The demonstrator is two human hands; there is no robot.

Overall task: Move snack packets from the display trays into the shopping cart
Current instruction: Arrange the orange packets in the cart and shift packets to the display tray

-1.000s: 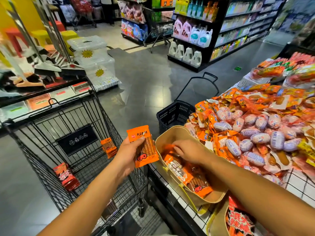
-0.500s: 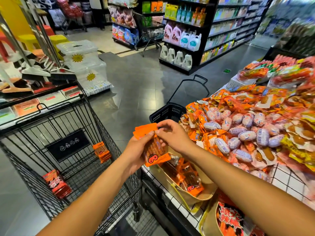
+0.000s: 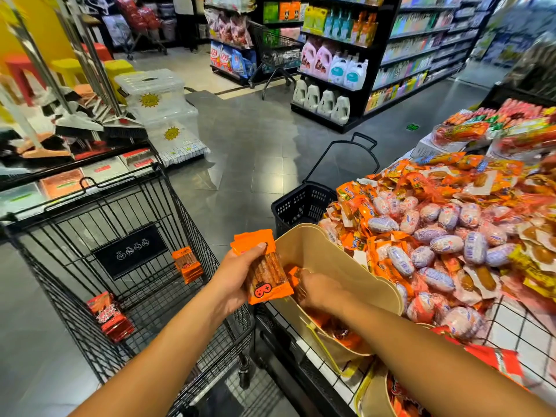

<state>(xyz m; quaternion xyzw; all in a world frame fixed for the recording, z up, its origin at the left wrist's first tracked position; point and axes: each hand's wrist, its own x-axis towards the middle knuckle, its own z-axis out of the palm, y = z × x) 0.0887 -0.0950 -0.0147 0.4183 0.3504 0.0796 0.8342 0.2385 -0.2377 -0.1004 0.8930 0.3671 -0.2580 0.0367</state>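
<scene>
The left hand (image 3: 237,278) grips a small stack of orange snack packets (image 3: 266,273) over the gap between the shopping cart (image 3: 90,203) and the beige display tray (image 3: 331,257). The right hand (image 3: 320,291) is down in that tray among more packets, and we cannot tell whether its fingers have closed on one. We judge the stack to be the weak point: it is clamped at one side only, and on slick film the lower packets could fan out and drop to the floor (image 3: 240,164) short of the cart. A hasty pull might also shift the tray on its wire shelf (image 3: 511,341). We can read little writing. The front packet shows a black game-controller logo, but its header print is too small. The cart's black plaque (image 3: 129,251) carries white pictograms. The red packets (image 3: 109,316) in the cart bear bold characters we cannot make out.
</scene>
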